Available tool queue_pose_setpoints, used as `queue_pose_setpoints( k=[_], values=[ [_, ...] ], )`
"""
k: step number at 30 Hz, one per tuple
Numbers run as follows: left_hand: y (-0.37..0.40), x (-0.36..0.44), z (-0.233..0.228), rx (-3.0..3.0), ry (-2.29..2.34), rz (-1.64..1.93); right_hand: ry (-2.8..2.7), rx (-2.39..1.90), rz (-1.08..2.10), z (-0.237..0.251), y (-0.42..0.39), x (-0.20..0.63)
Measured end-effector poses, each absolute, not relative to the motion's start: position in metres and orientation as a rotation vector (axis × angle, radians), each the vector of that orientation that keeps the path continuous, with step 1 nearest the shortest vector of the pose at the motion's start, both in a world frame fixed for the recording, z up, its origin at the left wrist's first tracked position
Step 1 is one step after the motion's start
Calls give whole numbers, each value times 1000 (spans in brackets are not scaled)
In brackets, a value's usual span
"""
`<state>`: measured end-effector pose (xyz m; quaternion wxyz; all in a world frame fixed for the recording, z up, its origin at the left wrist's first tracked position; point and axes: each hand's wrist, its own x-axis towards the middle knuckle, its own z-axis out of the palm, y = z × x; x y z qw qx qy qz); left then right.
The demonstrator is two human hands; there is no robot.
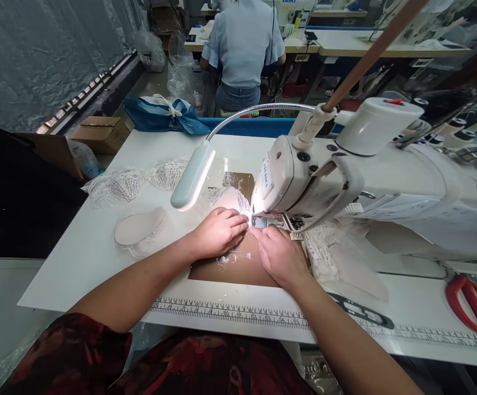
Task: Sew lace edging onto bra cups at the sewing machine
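Lace piece (238, 202) is lying under the needle of the sewing machine (304, 175), lit by the gooseneck lamp (192, 176). The left hand (217, 232) is pressing flat on it, fingers loosely together, gripping nothing. The right hand (278, 253) is resting palm-down just beside, fingertips touching the fabric near the presser foot. More lace (117, 185) is lying well apart on the white table (77, 258); red scissors (469, 304) are sitting far right.

Bare forearms and ringless hands; a dark garment (98, 356) with a red, possibly floral, print covers the lap
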<state>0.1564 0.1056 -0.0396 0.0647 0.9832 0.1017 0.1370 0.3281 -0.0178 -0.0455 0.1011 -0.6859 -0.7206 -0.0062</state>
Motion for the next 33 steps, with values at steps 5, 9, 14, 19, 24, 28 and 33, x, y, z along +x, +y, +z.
queue_pose_setpoints(
  k=[5, 9, 14, 19, 24, 28, 33],
  values=[
    [108, 157, -41, 2971, 424, 426, -2100, -1915, 0, -48, -19, 333],
    [110, 157, -42, 2966, 521, 453, -2071, -1890, 50, -49, -20, 336],
    [117, 153, -43, 2916, 689, 481, -2073, -1875, 57, -48, -19, 336],
    [122, 151, -44, 2903, 854, 451, -2092, -1837, 12, -52, -19, 338],
    [121, 140, -29, 2830, 976, 321, -2126, -1773, -37, -55, -17, 341],
    [116, 102, 0, 2722, 1012, 419, -2112, -1766, -50, -53, -19, 341],
    [113, 12, 9, 2410, 2001, 306, -2079, -1758, -39, -53, -21, 340]
  ],
)
